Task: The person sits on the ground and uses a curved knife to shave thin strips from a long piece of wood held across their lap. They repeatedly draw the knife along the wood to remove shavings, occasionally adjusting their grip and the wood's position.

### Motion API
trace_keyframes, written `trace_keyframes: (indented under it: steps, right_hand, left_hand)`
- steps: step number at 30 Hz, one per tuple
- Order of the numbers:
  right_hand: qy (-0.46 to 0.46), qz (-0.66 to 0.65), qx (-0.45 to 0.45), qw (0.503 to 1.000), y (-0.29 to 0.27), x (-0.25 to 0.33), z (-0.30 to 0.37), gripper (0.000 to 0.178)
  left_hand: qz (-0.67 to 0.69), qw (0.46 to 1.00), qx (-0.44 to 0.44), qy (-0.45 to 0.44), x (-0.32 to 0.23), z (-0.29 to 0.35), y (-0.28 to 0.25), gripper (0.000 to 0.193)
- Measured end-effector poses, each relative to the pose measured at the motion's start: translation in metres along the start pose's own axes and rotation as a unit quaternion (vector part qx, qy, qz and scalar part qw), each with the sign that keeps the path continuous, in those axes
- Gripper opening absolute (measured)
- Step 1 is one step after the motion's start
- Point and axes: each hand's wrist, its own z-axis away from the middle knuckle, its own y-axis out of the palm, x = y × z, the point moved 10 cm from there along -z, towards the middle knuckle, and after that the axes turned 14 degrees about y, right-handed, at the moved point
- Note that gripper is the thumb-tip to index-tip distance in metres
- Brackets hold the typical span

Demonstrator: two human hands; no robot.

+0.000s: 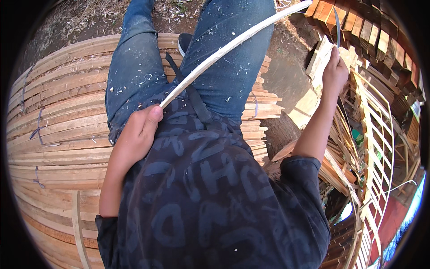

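My left hand (138,134) is closed at my waist around the near end of a long pale wooden strip (237,41). From there the strip, slightly curved, slants over my lap and thigh up to the far right. Out to the right, my right hand (335,74) grips a knife by its handle, which the fingers hide. The thin blade (338,29) points away from me, close to the strip's far end but apart from it. A dark strap (195,98) lies across my lap, under the strip. Small shavings dot my jeans (139,58).
I sit on tied bundles of long sawn wooden strips (67,121). Stacked timber (376,36) stands at the far right. A slatted wooden frame (374,148) and loose offcuts lie to the right. Shavings cover the ground (80,22) at the far left.
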Motion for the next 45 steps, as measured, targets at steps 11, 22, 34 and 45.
trace_keyframes:
  steps: [11,22,34,45]
  right_hand:
    - [-0.159,0.044,0.148,0.975,0.045,0.074,0.106,0.041]
    - [0.011,0.082,-0.014,0.996,-0.019,-0.012,-0.03,0.055]
    - [-0.095,-0.233,0.655,0.712,0.018,0.18,0.263,0.024]
    - [-0.487,-0.036,0.625,0.609,-0.065,0.294,0.352,0.049]
  left_hand:
    - [-0.022,1.0,-0.015,-0.012,-0.001,-0.002,-0.002,0.049]
    - [-0.009,1.0,0.01,-0.018,0.003,-0.001,-0.006,0.051]
    - [-0.002,1.0,0.016,0.0,-0.004,-0.017,-0.009,0.047]
    - [0.072,0.997,0.034,-0.005,0.017,-0.022,-0.004,0.042]
